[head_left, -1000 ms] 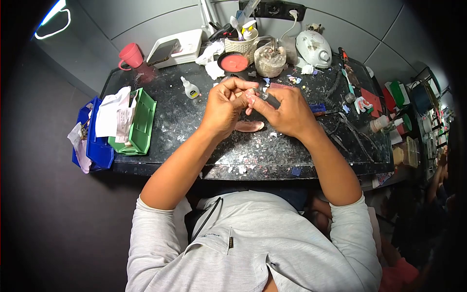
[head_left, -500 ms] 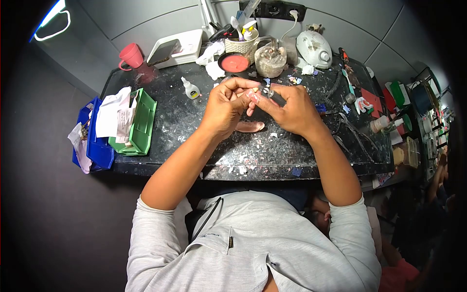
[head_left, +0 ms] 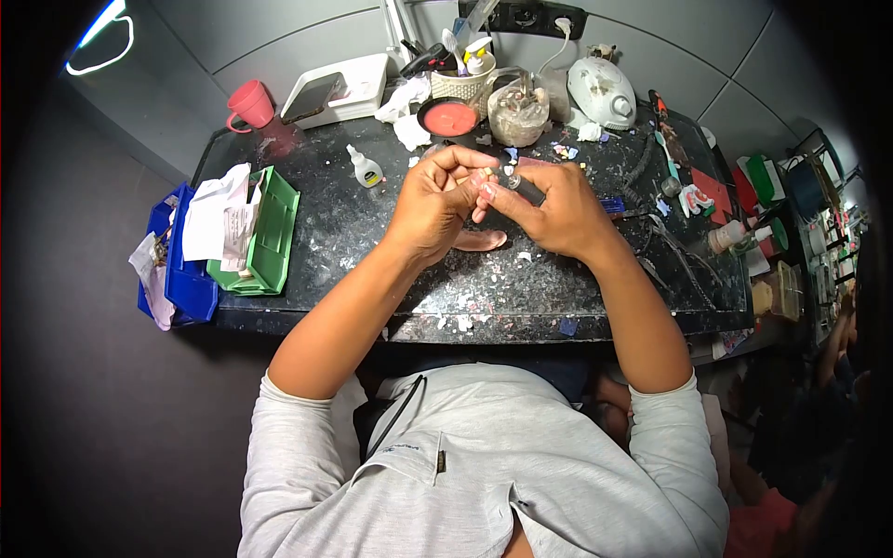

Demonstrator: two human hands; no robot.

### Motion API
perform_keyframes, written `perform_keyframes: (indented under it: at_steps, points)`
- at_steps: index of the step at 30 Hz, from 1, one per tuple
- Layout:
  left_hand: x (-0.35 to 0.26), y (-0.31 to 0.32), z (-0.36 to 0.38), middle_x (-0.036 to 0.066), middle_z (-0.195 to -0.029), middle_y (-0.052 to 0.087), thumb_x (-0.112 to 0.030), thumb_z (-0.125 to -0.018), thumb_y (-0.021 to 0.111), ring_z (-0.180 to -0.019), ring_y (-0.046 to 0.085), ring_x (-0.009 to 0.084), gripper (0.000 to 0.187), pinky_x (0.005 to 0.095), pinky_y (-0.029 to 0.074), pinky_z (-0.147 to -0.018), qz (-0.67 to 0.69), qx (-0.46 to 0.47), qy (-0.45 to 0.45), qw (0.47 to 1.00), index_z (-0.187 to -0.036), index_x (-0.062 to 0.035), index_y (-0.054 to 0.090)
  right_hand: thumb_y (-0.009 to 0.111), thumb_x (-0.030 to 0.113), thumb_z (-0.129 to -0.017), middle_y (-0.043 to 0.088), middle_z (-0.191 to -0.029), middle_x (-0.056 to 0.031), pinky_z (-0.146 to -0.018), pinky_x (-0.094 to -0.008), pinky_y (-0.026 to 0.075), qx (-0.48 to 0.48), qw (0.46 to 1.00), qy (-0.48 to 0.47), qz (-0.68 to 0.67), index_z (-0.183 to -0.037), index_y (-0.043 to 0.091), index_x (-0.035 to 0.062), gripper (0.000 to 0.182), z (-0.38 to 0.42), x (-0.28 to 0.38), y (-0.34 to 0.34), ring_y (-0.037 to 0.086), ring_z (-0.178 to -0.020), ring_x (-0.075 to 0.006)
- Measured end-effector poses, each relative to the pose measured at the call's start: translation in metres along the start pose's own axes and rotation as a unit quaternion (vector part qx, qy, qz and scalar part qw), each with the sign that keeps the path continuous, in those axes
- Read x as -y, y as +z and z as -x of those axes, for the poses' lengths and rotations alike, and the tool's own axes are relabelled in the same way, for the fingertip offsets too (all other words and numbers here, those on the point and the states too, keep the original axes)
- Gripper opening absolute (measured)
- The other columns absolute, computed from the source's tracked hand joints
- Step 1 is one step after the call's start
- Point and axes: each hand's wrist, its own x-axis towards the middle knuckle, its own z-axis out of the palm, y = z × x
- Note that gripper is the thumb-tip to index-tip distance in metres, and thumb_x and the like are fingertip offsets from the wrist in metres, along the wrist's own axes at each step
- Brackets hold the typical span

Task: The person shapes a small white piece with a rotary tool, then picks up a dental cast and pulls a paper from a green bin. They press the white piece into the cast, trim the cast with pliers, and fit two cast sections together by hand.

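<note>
Both hands meet above the middle of the black bench. My left hand [head_left: 435, 193] is closed, pinching a small pale, tooth-like piece [head_left: 488, 171] between thumb and fingertips. Close beside it, my right hand [head_left: 563, 206] is wrapped round a dark, silver-tipped handpiece [head_left: 528, 190], its tip near the pale piece. The right thumb reaches across to the left fingertips. Much of the handpiece is hidden by the fingers. Under the hands, a pink curved denture-like piece [head_left: 482, 241] lies on the bench, partly covered by my left hand.
White dropper bottle [head_left: 366, 169], pink wax dish [head_left: 448, 118] and bagged container [head_left: 518, 113] stand behind. Green bin [head_left: 274, 232] and blue bin [head_left: 191, 288] are left. A grey-white machine [head_left: 602, 93] sits back right; cords and a denture model [head_left: 694, 201] lie right. Scraps litter the bench [head_left: 326, 251].
Almost nothing differs. The silver tip and the pale piece have shifted slightly at the fingertips; both hands keep their hold.
</note>
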Motion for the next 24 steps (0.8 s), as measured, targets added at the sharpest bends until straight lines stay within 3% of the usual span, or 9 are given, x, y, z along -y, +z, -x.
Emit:
perform_keyframes:
  at_steps: [4, 12, 22, 24]
  points:
    - [0.001, -0.001, 0.000, 0.008, -0.093, 0.068, 0.002, -0.098, 0.066, -0.071, 0.063, 0.0115, 0.019, 0.0246, 0.052, -0.062, -0.004, -0.004, 0.002, 1.000, -0.116, 0.0038, 0.064, 0.076, 0.053, -0.088, 0.060, -0.062, -0.0244, -0.063, -0.0462, 0.051, -0.031, 0.999, -0.031, 0.001, -0.067, 0.061, -0.0046, 0.063, 0.000, -0.006, 0.005, 0.065, -0.061, -0.0397]
    - [0.001, -0.001, -0.001, 0.007, -0.090, 0.068, 0.002, -0.099, 0.065, -0.071, 0.062, 0.0111, 0.017, 0.0245, 0.051, -0.062, -0.004, -0.004, 0.003, 1.000, -0.116, 0.0038, 0.064, 0.075, 0.053, -0.089, 0.062, -0.067, -0.0257, -0.067, -0.0467, 0.052, 0.020, 0.999, 0.028, 0.009, -0.070, 0.064, -0.0054, 0.062, 0.000, 0.003, -0.001, 0.067, -0.069, -0.0412]
    - [0.003, -0.003, -0.001, 0.007, -0.089, 0.068, 0.001, -0.100, 0.064, -0.072, 0.062, 0.0112, 0.016, 0.0248, 0.051, -0.061, -0.022, 0.001, 0.012, 1.000, -0.115, 0.0043, 0.065, 0.076, 0.052, -0.089, 0.061, -0.062, -0.0225, -0.062, -0.0460, 0.050, -0.002, 1.000, -0.019, 0.003, -0.068, 0.062, -0.0045, 0.062, 0.000, 0.001, 0.000, 0.064, -0.060, -0.0380]
    - [0.001, -0.002, -0.002, 0.007, -0.090, 0.068, 0.001, -0.100, 0.064, -0.072, 0.062, 0.0113, 0.015, 0.0249, 0.051, -0.061, -0.021, -0.010, 0.015, 1.000, -0.114, 0.0046, 0.065, 0.076, 0.053, -0.088, 0.061, -0.063, -0.0221, -0.060, -0.0451, 0.049, 0.035, 0.998, 0.053, 0.010, -0.068, 0.062, -0.0039, 0.062, 0.000, 0.011, -0.013, 0.063, -0.060, -0.0338]
